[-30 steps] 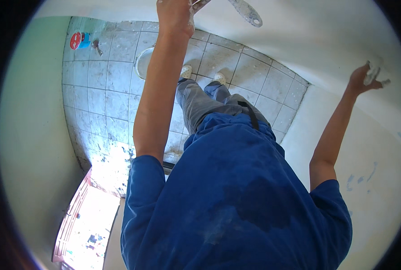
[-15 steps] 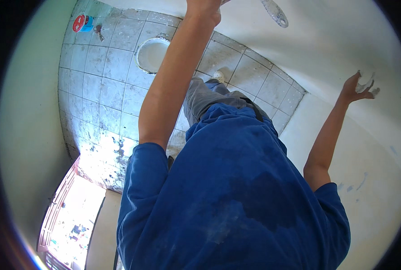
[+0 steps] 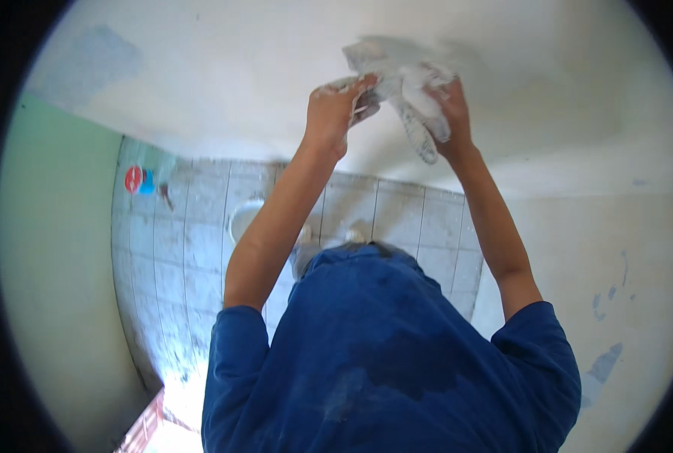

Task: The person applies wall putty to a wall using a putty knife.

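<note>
Head view: white-smeared flat metal trowels gripped overhead, left hand and right hand both closed on them. Blades best scraped together slowly, plaster kept off blue shirt.

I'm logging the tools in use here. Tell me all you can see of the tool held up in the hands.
The putty knife has a flat, narrow metal blade smeared with white plaster, pointing down and slightly right. Its handle is hidden inside the right hand. The left hand, also plaster-caked, meets it at the upper end beside a lump of white plaster. It is raised close to the white wall.
</note>
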Tool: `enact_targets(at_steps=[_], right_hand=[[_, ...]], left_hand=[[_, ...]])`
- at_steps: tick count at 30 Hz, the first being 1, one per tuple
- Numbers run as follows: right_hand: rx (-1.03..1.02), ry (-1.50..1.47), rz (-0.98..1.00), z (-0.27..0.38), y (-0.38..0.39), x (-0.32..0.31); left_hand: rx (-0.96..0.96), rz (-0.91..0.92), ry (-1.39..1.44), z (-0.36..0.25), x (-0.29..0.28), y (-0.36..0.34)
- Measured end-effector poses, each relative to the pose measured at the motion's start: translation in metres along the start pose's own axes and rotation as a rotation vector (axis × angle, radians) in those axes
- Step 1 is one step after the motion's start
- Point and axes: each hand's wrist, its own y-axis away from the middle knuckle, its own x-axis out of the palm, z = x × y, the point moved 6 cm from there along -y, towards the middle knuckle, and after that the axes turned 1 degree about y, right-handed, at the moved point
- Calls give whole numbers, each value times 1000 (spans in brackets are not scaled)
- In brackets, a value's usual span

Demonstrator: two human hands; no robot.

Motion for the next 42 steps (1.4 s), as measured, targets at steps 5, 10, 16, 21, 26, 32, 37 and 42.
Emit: enact_targets(at_steps=[5, 10, 16, 21, 26, 32, 37, 42], right_hand=[[-128, 227, 92, 24, -35, -12], [-277, 324, 162, 28, -41, -5], [-321, 393, 194, 25, -45, -5], [-296, 392, 208, 32, -49, -11], [-261, 338, 118, 42, -71, -47], [-303, 322, -203, 62, -141, -125], [-410, 548, -276, 48, -149, -110], [-438, 647, 223, 25, -79, -1]], left_hand=[[-9, 11, -10, -23, 7, 2], [-2, 52, -151, -24, 9, -6], [-22, 101, -271, -27, 12, -17], [-27, 159, -275, -24, 11, -15], [12, 254, -231, -29, 5, -4], [50, 197, -312, -37, -32, 0], [63, 203, -257, -35, -49, 0], [28, 186, -205, -32, -64, 5]])
